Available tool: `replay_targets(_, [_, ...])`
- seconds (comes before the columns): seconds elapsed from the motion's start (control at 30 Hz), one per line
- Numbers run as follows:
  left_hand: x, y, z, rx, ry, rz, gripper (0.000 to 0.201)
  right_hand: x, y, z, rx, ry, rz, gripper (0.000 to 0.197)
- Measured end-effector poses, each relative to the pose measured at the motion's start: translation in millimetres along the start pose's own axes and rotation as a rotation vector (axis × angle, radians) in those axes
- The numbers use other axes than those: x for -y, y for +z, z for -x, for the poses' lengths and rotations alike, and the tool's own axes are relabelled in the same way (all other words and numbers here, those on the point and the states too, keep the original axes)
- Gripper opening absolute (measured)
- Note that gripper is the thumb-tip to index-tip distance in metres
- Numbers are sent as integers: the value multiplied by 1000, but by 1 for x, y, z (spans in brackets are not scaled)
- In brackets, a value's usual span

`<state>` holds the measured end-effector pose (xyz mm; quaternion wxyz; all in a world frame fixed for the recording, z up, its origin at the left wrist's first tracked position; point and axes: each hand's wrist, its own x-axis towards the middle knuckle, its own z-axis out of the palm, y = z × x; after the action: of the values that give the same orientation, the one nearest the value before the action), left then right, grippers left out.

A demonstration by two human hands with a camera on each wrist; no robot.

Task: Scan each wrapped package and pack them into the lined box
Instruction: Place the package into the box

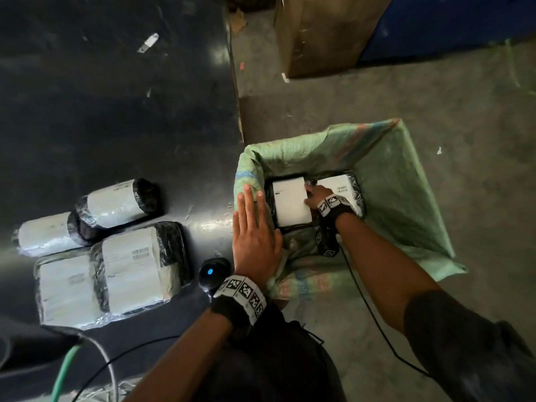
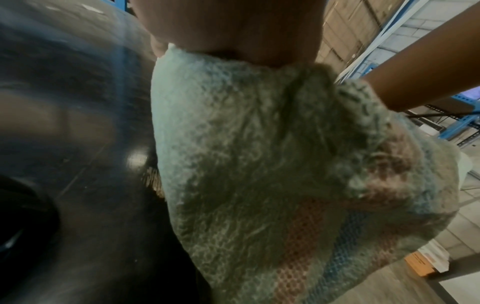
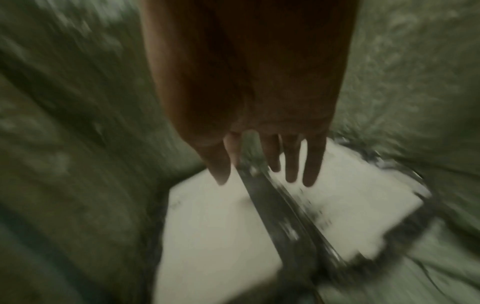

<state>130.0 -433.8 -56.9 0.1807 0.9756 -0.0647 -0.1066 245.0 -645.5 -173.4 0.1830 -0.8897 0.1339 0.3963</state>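
The box lined with a green woven sack (image 1: 406, 198) stands on the floor beside the dark table. Two wrapped packages with white labels lie side by side in its bottom, one on the left (image 1: 291, 203) and one on the right (image 1: 345, 184). My right hand (image 1: 314, 195) reaches down between them. In the blurred right wrist view its fingers (image 3: 292, 164) are straight, over the seam between the left package (image 3: 215, 226) and the right one (image 3: 350, 205). My left hand (image 1: 252, 227) lies flat on the box's left rim, its palm (image 2: 233, 30) pressing the liner (image 2: 246, 154).
Several more wrapped packages (image 1: 136, 268) lie on the dark table (image 1: 116, 97) at the left. A black scanner (image 1: 213, 274) with a blue light stands near my left wrist. Cables (image 1: 87, 358) run along the table's near edge. A cardboard box (image 1: 319, 33) stands on the floor farther away.
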Motion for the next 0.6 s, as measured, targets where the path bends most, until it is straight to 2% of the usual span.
replay_targets(0.13, [11, -14, 6, 16, 72, 44, 77, 44, -46, 45, -91, -52, -20, 52])
replay_targets(0.23, [26, -35, 2, 16, 133, 152, 67, 85, -65, 101, -240, -156, -45, 52])
replay_targets(0.3, [43, -53, 3, 1, 135, 254, 69, 110, -63, 141, -311, -242, -90, 50])
replay_targets(0.37, [68, -72, 11, -65, 116, 344, 71, 134, -45, 179, -361, -346, -148, 46])
replay_targets(0.43, [102, -88, 25, -148, 34, 406, 69, 153, -15, 209, -366, -426, -247, 42])
replay_targets(0.5, [141, -98, 44, -257, -56, 435, 68, 168, 21, 233, -312, -450, -291, 41])
replay_targets(0.6, [198, -101, 81, -397, -190, 334, 67, 180, 77, 255, -220, -409, -265, 48])
